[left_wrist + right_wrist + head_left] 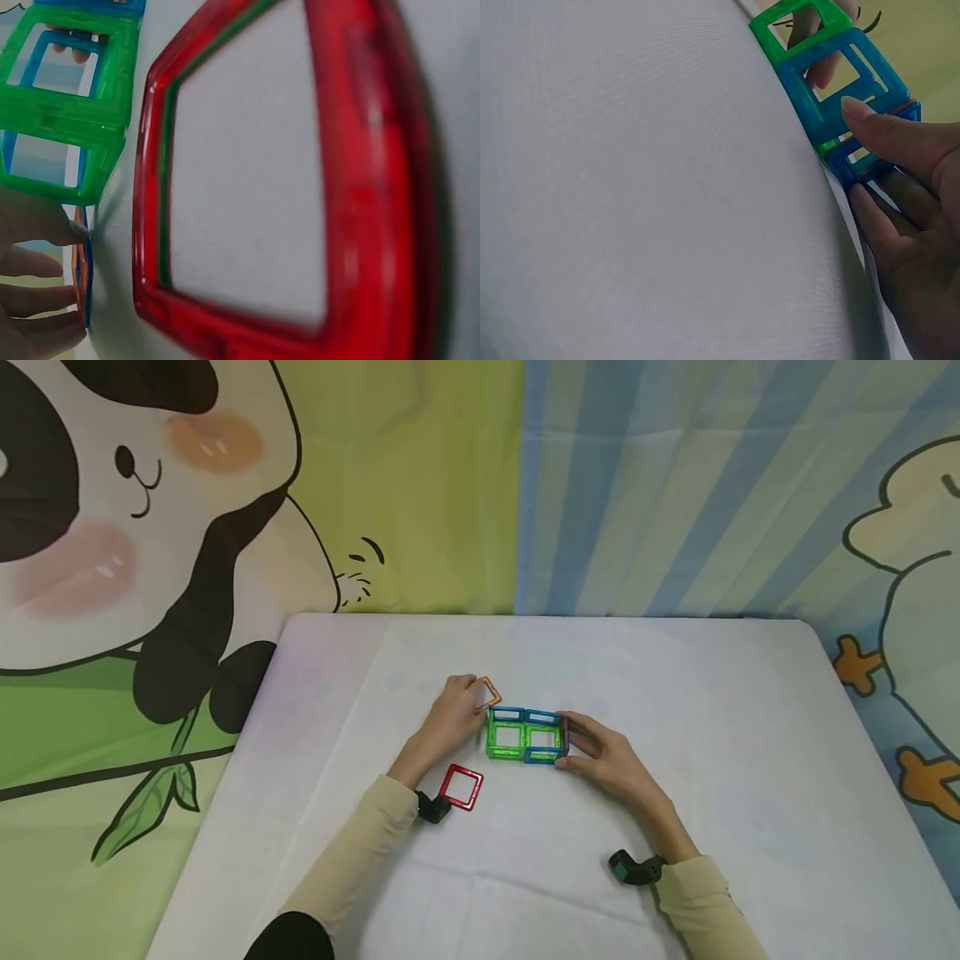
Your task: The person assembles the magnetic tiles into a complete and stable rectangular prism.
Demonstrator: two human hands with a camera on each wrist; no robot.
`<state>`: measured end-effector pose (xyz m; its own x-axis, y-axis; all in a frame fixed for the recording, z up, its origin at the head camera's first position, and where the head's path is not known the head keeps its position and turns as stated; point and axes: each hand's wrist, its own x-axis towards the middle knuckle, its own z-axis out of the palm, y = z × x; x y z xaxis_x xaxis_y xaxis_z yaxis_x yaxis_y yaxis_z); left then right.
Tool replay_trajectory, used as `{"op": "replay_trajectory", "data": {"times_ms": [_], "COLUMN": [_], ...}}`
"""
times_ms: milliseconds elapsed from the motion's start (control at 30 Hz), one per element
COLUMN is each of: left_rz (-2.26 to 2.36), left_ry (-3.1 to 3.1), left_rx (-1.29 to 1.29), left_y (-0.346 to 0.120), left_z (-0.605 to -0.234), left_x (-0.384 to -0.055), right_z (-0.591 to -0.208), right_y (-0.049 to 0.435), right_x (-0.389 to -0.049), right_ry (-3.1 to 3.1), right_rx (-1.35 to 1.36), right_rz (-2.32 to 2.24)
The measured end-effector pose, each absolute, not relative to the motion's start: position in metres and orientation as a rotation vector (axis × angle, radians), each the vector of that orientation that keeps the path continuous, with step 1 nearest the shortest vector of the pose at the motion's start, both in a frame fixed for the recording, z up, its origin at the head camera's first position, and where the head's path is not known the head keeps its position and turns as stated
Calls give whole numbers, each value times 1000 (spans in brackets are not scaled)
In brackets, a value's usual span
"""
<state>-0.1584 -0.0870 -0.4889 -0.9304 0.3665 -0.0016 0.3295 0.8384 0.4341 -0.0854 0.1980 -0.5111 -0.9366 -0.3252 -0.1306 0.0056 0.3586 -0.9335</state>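
A box-like structure of green and blue magnetic tiles (525, 752) stands on the white table, two open squares long. My right hand (609, 760) grips its right end; in the right wrist view the thumb (877, 127) lies on a blue tile (810, 105) and the other fingers are at the end. At the structure's far left corner, my left hand (456, 710) holds an orange square magnetic tile (492, 687). In the left wrist view those fingertips (71, 319) touch the edge of the tile, beside the green tiles (60, 112).
A red square magnetic tile (451, 787) lies on the table close to the left wrist camera (433, 807). Another wrist camera (633, 868) sits at the right wrist. Behind the table (675, 677) hangs a printed cloth (420, 485) with cartoon animals.
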Motion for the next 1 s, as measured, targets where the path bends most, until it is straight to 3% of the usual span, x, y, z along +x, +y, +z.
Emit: {"op": "replay_trajectory", "data": {"times_ms": [400,1000], "left_rz": [612,1050], "left_ry": [2998,2817], "left_rx": [604,370], "left_y": [-87,-107], "left_z": [-488,-466], "left_x": [-159,-157], "right_z": [-512,-513], "right_y": [197,198], "right_x": [-86,-86], "right_ry": [2321,2297], "right_rx": [-268,-275], "right_rz": [-1640,-1676]}}
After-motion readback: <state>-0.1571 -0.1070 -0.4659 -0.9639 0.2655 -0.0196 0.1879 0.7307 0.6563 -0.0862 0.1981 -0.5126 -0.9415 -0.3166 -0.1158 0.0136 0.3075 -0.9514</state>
